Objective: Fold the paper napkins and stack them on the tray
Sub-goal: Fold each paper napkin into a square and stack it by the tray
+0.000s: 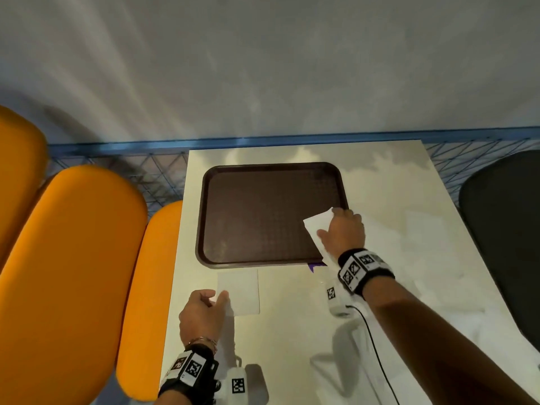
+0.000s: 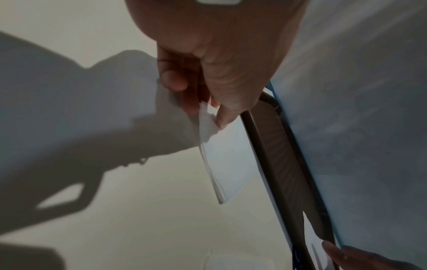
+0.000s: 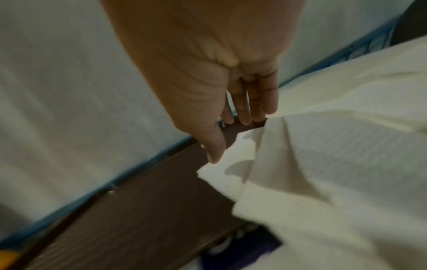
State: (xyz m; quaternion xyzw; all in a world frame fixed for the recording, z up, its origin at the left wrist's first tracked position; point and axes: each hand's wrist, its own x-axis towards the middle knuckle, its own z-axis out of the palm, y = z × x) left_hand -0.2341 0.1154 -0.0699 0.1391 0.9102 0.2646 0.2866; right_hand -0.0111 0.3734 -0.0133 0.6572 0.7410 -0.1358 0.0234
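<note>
A dark brown tray (image 1: 222, 182) lies on the pale table, with nothing on it except a napkin corner. My right hand (image 1: 342, 229) rests with straight fingers on a white napkin (image 1: 317, 226) that lies across the tray's right rim. In the right wrist view the thumb tip touches the corner of this napkin (image 3: 323, 164) over the tray (image 3: 138, 210). A folded napkin (image 1: 244, 287) lies just in front of the tray. My left hand (image 1: 216, 299) pinches its near left corner, and the left wrist view shows that corner of the napkin (image 2: 231, 164) lifted.
Orange seats (image 1: 73, 258) line the left side and a black chair (image 1: 508, 229) stands at the right. A blue rail (image 1: 263, 141) and a wall close off the back. A purple mark (image 1: 314, 266) sits by the tray's near right corner. A black cable (image 1: 377, 346) crosses the table.
</note>
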